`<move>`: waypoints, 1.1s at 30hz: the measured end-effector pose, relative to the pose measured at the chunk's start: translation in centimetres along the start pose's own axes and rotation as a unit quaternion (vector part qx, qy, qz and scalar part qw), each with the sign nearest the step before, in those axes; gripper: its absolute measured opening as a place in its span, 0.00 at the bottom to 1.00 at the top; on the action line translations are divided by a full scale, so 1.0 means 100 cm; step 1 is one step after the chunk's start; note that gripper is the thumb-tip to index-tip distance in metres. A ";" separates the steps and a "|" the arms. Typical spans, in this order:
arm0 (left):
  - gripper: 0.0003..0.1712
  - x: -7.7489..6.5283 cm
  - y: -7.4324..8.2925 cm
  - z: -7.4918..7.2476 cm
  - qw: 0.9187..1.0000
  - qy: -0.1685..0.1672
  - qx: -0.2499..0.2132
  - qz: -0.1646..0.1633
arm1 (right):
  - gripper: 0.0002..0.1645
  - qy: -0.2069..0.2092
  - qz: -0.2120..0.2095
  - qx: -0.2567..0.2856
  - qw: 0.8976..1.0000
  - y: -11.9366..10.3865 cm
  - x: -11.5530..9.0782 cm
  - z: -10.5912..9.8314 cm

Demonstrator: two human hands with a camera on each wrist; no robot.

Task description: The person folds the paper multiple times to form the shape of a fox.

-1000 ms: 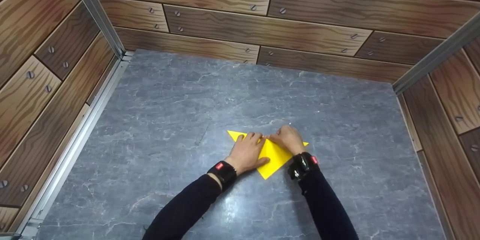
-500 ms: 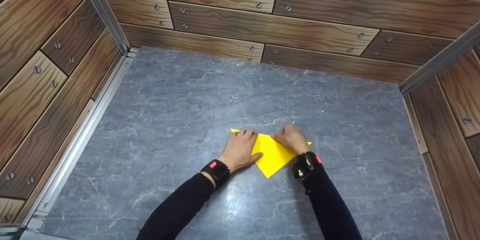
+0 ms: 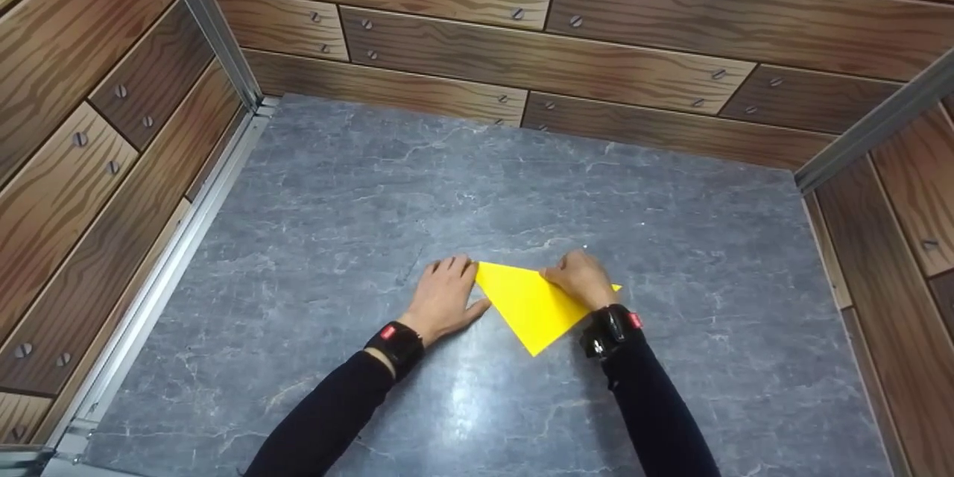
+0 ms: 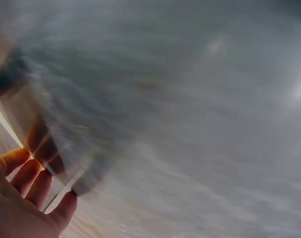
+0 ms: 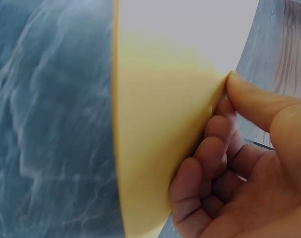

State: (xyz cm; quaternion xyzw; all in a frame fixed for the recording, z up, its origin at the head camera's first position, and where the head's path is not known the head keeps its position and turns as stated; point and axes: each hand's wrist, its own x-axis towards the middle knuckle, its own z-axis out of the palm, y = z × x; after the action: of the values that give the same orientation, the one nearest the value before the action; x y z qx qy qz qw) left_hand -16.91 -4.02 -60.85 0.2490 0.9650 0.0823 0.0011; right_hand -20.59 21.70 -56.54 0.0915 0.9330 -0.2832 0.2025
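Observation:
A yellow sheet of paper (image 3: 531, 313), folded to a triangle, lies on the grey marbled surface with its long edge away from me and one point towards me. My left hand (image 3: 441, 297) rests palm down at the paper's left corner, fingers extended and thumb spread. In the left wrist view the same hand (image 4: 33, 193) shows several fingertips against a blurred grey surface. On the right, my right hand (image 3: 585, 279) pinches the far edge and hides much of that side. The right wrist view shows the thumb on the paper's (image 5: 160, 99) edge and the other fingers curled beside it.
Walls printed with wooden planks (image 3: 447, 30) enclose the grey surface (image 3: 358, 186) at the back, left and right. A metal rail (image 3: 186, 246) runs along the left side, and metal posts (image 3: 216, 30) stand in the corners.
My left hand has slid leftward along the paper from near its middle to its left corner, uncovering the left half. The right hand keeps its hold at the far edge.

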 end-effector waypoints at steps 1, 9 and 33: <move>0.41 -0.001 -0.001 0.001 1.000 0.002 -0.001 0.001 | 0.17 0.002 0.000 -0.001 1.000 -0.002 0.000 0.001; 0.40 -0.001 0.005 0.004 1.000 0.016 0.004 0.010 | 0.19 0.047 -0.036 -0.027 0.998 -0.030 -0.001 0.026; 0.39 -0.002 -0.001 0.002 1.000 0.019 -0.015 0.009 | 0.19 0.027 0.015 0.012 0.999 0.050 -0.008 -0.031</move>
State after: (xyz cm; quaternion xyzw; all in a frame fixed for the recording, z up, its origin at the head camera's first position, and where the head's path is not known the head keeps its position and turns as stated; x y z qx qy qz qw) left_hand -16.74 -4.19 -61.03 0.2560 0.9613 0.1012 -0.0139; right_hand -19.46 27.54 -56.31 0.1153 0.9332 -0.2889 0.1800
